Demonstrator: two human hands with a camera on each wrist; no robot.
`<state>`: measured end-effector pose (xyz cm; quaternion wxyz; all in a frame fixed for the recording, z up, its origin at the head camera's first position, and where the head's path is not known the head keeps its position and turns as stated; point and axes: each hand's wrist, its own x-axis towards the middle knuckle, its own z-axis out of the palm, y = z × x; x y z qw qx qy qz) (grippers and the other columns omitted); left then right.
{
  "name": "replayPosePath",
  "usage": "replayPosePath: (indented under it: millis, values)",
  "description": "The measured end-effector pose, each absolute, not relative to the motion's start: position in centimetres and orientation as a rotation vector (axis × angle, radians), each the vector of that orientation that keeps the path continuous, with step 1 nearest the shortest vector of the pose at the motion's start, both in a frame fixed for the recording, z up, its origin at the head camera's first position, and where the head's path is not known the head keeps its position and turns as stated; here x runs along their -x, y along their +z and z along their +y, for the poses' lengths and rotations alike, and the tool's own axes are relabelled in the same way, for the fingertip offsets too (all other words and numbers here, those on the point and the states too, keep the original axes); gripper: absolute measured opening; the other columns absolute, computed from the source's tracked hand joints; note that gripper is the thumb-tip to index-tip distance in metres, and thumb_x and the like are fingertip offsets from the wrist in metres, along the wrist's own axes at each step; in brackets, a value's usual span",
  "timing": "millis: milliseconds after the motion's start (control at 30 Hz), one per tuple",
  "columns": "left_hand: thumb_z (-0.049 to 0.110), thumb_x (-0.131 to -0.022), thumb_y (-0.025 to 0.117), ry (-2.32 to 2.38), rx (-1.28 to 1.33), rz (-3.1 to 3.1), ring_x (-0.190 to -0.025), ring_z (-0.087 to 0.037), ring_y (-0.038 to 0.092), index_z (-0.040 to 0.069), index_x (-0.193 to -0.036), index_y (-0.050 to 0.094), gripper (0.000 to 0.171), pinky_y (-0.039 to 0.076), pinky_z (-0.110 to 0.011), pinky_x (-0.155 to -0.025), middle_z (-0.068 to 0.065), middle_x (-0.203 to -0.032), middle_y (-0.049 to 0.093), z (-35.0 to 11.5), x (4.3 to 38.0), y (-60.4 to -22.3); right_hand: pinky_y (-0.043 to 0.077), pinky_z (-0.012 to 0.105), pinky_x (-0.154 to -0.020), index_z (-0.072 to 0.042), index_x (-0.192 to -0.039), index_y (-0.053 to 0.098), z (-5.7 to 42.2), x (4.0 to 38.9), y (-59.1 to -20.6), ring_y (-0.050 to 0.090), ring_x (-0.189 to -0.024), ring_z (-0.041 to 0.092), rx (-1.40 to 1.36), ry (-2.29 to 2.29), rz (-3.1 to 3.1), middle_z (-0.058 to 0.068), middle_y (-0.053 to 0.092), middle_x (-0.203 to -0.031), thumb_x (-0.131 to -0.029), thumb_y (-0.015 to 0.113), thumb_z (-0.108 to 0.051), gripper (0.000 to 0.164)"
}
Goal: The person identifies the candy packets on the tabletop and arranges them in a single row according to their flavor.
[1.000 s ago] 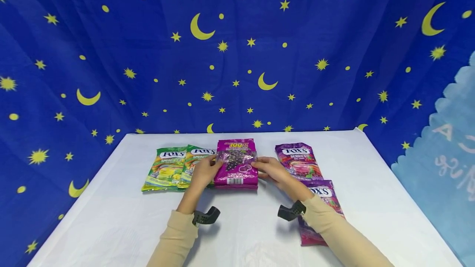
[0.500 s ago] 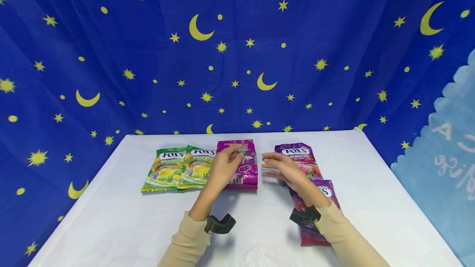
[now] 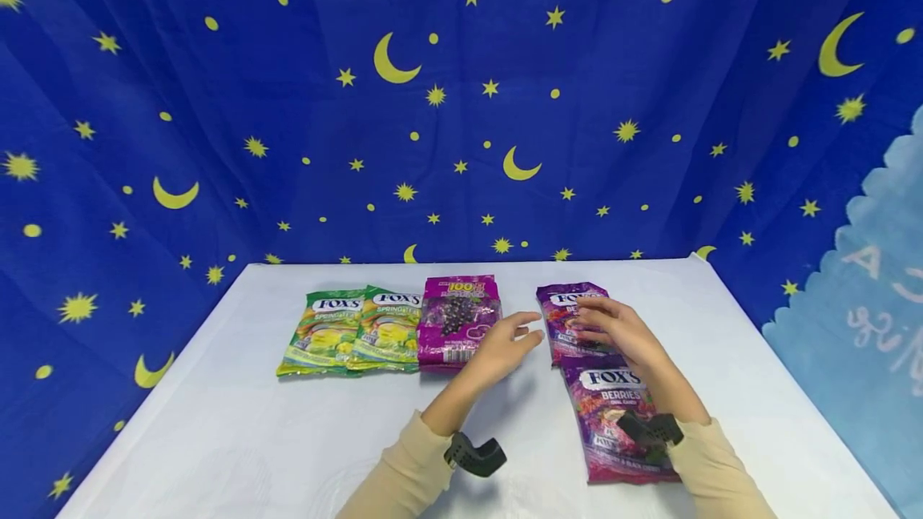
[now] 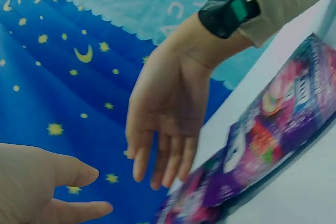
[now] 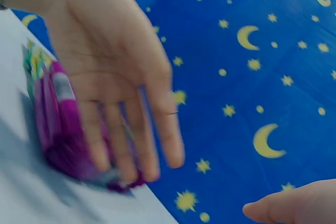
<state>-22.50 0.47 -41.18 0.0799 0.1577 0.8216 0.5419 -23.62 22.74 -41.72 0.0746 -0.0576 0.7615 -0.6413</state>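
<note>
My left hand point(image 3: 497, 349) hovers off the front right corner of a magenta candy bag point(image 3: 456, 315) with grapes on it, fingers loosely extended and holding nothing. Over two purple Fox's Berries bags hangs my right hand point(image 3: 626, 333), also holding nothing. It partly covers the rear berries bag point(image 3: 562, 327); the front berries bag point(image 3: 613, 431) lies just below, its back edge meeting the other. In the left wrist view the right palm point(image 4: 170, 98) shows with fingers straight. The right wrist view shows the left palm point(image 5: 110, 61), fingers extended, in front of the magenta bag point(image 5: 58, 124).
Left of the magenta bag lie two green Fox's Spring Tea bags point(image 3: 324, 335), side by side and overlapping slightly. All rest on a white table point(image 3: 288, 447). Behind it hangs a blue curtain point(image 3: 461, 126) with yellow moons and stars; a light blue cloth point(image 3: 865, 263) is at right.
Both hands have let go of the magenta bag and moved right. The left hand passed over it to its right side; the right hand now hangs above the berries bags.
</note>
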Motion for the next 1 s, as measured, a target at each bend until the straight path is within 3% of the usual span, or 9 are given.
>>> replayPosePath:
  millis: [133, 267, 400, 600, 833, 1000]
  values:
    - [0.015, -0.094, 0.059, 1.835, -0.271, 2.213, -0.119, -0.04, 0.052, -0.003, -0.135, 0.05, 0.046, 0.049, -0.044, -0.095, -0.027, -0.136, 0.048, 2.5, 23.1, -42.8, 0.041, 0.047, -0.103, 0.01, -0.142, 0.035, 24.8, 23.9, -41.6, 0.042, -0.127, 0.041, 0.029, -1.769, 2.424, 0.031, 0.038, -0.141, -0.102, 0.049, -0.026, 0.055]
    - [0.011, -0.091, 0.06, 1.971, -0.041, 2.115, -0.111, -0.035, 0.056, -0.007, -0.136, 0.047, 0.05, 0.051, -0.038, -0.091, -0.025, -0.128, 0.051, 4.4, 23.8, -44.1, 0.043, 0.05, -0.098, 0.01, -0.142, 0.034, 26.6, 24.3, -41.8, 0.041, -0.126, 0.043, -0.191, -1.624, 2.5, 0.031, 0.037, -0.141, -0.102, 0.047, -0.032, 0.059]
    - [0.008, -0.086, 0.062, 1.94, 0.045, 2.222, -0.099, -0.03, 0.06, -0.009, -0.134, 0.048, 0.052, 0.055, -0.035, -0.082, -0.02, -0.113, 0.059, 5.6, 24.6, -44.8, 0.05, 0.043, -0.092, 0.013, -0.144, 0.027, 27.6, 24.7, -42.4, 0.038, -0.127, 0.047, -0.306, -1.569, 2.468, 0.035, 0.032, -0.143, -0.102, 0.046, -0.028, 0.062]
    - [0.004, -0.084, 0.06, 1.954, 0.086, 2.205, -0.092, -0.026, 0.065, -0.012, -0.133, 0.048, 0.053, 0.058, -0.032, -0.073, -0.018, -0.111, 0.063, 6.6, 25.9, -44.6, 0.052, 0.043, -0.09, 0.018, -0.143, 0.017, 28.0, 25.6, -43.0, 0.034, -0.13, 0.05, -0.281, -1.577, 2.393, 0.039, 0.027, -0.142, -0.101, 0.047, -0.023, 0.066]
    - [0.002, -0.088, 0.058, 1.951, 0.093, 2.129, -0.088, -0.024, 0.066, -0.011, -0.131, 0.052, 0.045, 0.058, -0.032, -0.069, -0.014, -0.107, 0.063, 6.4, 26.4, -45.4, 0.054, 0.034, -0.079, 0.017, -0.138, 0.032, 28.5, 26.6, -43.1, 0.053, -0.11, 0.033, -0.22, -1.502, 2.334, 0.028, 0.05, -0.125, -0.099, 0.049, -0.021, 0.057]
    - [0.002, -0.09, 0.057, 1.936, 0.08, 2.101, -0.085, -0.021, 0.064, -0.009, -0.132, 0.052, 0.044, 0.058, -0.032, -0.069, -0.011, -0.104, 0.063, 6.3, 26.5, -45.7, 0.054, 0.033, -0.076, 0.015, -0.137, 0.035, 28.8, 27.1, -43.1, 0.053, -0.099, 0.023, -0.228, -1.508, 2.266, 0.015, 0.057, -0.111, -0.097, 0.052, -0.017, 0.054]
